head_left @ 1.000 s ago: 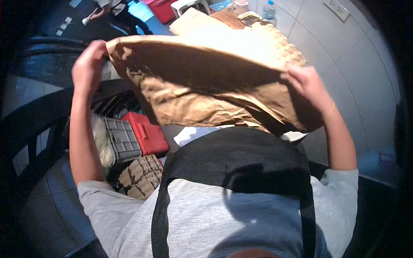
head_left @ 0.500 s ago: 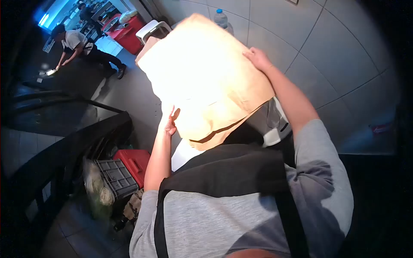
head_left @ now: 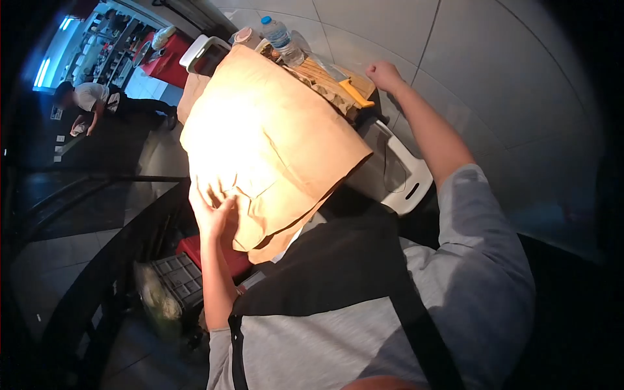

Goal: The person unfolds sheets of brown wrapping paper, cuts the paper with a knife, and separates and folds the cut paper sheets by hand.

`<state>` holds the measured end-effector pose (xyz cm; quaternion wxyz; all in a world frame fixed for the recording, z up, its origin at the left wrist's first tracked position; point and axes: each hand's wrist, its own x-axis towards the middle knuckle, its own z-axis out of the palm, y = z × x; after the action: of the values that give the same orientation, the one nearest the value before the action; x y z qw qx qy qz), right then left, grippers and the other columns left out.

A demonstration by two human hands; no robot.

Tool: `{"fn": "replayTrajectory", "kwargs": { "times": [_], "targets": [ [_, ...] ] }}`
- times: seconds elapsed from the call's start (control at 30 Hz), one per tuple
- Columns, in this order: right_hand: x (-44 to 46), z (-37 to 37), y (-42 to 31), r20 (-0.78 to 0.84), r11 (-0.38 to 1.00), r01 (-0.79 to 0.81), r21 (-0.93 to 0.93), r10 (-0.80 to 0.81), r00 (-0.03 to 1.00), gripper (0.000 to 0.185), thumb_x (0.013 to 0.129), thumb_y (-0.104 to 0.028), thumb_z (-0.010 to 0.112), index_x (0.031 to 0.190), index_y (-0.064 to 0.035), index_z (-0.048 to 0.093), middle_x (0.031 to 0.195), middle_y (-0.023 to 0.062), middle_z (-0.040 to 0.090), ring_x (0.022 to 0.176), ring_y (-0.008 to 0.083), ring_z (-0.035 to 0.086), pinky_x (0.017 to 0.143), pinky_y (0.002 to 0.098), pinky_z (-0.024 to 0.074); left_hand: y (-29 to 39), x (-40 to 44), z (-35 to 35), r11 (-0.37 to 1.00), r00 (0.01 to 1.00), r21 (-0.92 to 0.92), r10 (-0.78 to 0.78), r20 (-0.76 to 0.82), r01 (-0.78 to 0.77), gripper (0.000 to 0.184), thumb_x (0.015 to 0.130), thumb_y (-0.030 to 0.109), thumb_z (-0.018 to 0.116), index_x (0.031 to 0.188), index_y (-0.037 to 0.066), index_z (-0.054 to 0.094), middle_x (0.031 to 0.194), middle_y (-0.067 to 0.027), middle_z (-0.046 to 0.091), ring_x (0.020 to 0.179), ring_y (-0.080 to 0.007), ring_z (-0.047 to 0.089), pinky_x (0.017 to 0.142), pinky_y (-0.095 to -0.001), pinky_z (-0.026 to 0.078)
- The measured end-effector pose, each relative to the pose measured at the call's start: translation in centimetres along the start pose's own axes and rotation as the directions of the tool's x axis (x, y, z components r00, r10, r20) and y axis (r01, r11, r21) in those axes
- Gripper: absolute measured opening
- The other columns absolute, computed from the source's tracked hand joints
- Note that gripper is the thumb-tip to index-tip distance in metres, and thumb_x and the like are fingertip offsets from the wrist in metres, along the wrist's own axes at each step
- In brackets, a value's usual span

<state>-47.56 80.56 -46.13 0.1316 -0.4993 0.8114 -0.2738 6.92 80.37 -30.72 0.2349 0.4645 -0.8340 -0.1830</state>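
A large brown paper bag [head_left: 292,130] slants across the middle of the head view, its upper left side washed out by bright light. My left hand [head_left: 211,209] grips its near left side, with the thumb pressed against a crease. Off the bag, my right hand [head_left: 385,77] is closed in a fist by the tiled wall, and nothing shows in its fingers. Close to it lies a knife with a yellow handle [head_left: 356,93], on a wooden board [head_left: 325,73]. Part of an egg-carton-like tray [head_left: 328,94] shows along the bag's far edge.
A water bottle [head_left: 281,40] stands behind the bag near a lidded cup [head_left: 246,37]. White plastic chairs [head_left: 416,172] are at right and far left. At lower left are a grey crate [head_left: 177,279] and a red box [head_left: 227,257]. Another person [head_left: 91,101] bends over a dark surface.
My right hand has let go of the bag's far edge and moved beside the board. The bag has shifted left and down with my left hand, uncovering the knife and board.
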Motion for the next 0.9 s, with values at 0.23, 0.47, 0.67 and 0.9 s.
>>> {"fn": "replayTrajectory", "kwargs": {
  "times": [0.23, 0.47, 0.67, 0.9],
  "targets": [
    [-1.7, 11.4, 1.3, 0.0, 0.97, 0.018, -0.241, -0.019, 1.0, 0.036, 0.086, -0.023, 0.051, 0.118, -0.0066, 0.053, 0.104, 0.0184, 0.062, 0.093, 0.0373, 0.062, 0.083, 0.0432, 0.0496, 18.7, 1.9, 5.4, 0.839, 0.772, 0.3, 0.203, 0.602, -0.454, 0.124, 0.039, 0.049, 0.086, 0.144, 0.024, 0.026, 0.151, -0.0222, 0.007, 0.138, -0.0463, 0.006, 0.102, -0.0665, 0.016],
    [-2.2, 12.4, 1.9, 0.395, 0.957, -0.253, -0.139, 0.288, 0.873, 0.037, 0.086, -0.022, 0.049, 0.117, -0.0022, 0.055, 0.108, 0.0186, 0.064, 0.103, 0.0348, 0.061, 0.085, 0.0431, 0.0494, 18.4, 2.4, 7.4, 0.873, 0.732, 0.158, 0.274, 0.623, -0.461, 0.093, 0.062, 0.012, 0.07, 0.143, 0.029, 0.027, 0.145, -0.025, 0.023, 0.129, -0.0476, 0.029, 0.099, -0.0537, 0.033],
    [-12.4, 8.9, 3.9, 0.426, 0.95, -0.257, 0.178, 0.161, 0.89, 0.044, 0.072, -0.016, 0.063, 0.112, 0.0001, 0.054, 0.092, 0.0184, 0.063, 0.084, 0.0326, 0.063, 0.074, 0.0395, 0.0499, 18.0, 2.6, 7.1, 0.904, 0.759, -0.017, 0.368, 0.536, -0.426, 0.076, 0.066, 0.001, 0.059, 0.137, 0.018, 0.037, 0.118, -0.0201, 0.056, 0.102, -0.0366, 0.057, 0.083, -0.0422, 0.05],
    [-33.8, -9.3, -2.6, 0.23, 0.822, -0.44, 0.361, 0.378, 0.896, 0.042, 0.076, -0.016, 0.066, 0.112, -0.0066, 0.047, 0.084, 0.0183, 0.062, 0.078, 0.0321, 0.064, 0.067, 0.0414, 0.0482, 17.2, 4.1, 6.5, 0.947, 0.805, -0.117, 0.317, 0.502, -0.3, 0.064, 0.07, -0.004, 0.055, 0.131, 0.013, 0.042, 0.084, -0.0123, 0.067, 0.074, -0.0259, 0.067, 0.067, -0.0335, 0.054]
  ]
}}
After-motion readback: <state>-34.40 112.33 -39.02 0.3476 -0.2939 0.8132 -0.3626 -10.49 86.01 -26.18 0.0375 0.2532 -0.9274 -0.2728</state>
